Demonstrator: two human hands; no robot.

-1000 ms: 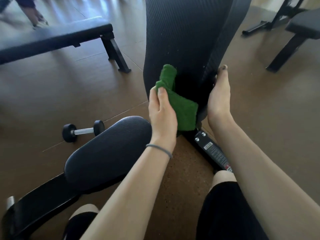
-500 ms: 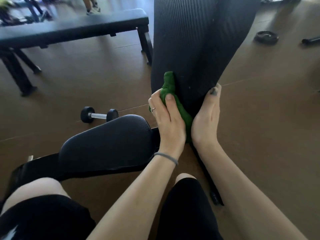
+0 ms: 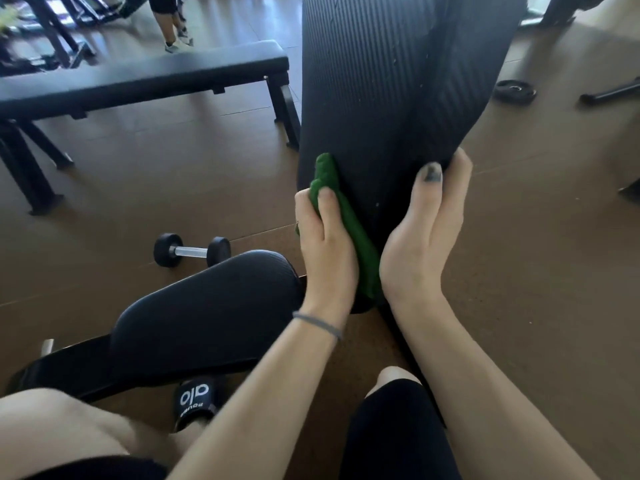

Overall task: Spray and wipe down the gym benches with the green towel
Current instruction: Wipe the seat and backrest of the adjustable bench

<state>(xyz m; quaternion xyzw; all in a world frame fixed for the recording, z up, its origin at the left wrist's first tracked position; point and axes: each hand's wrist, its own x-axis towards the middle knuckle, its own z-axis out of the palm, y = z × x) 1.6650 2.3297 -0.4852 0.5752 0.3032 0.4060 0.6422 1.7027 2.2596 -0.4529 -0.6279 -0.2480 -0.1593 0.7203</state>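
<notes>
Green towel [image 3: 349,233], bunched into a long fold, pressed flat against the lower front of the raised black backrest [image 3: 391,81], ribbed with fine vertical lines. Left hand [image 3: 327,251] curled round the towel, grip closed on it, thumb on top, grey band at the wrist. Right hand [image 3: 420,244] cupped on the backrest's right edge, fingers wrapped behind, dark-polished thumbnail on the front, grip closed on the pad. Black seat pad [image 3: 207,306] just left of the hands. Brown floor [image 3: 536,271] below, with a small dumbbell [image 3: 192,251] near the seat, a flat bench [image 3: 145,76] behind, a weight plate [image 3: 514,92] at right.
</notes>
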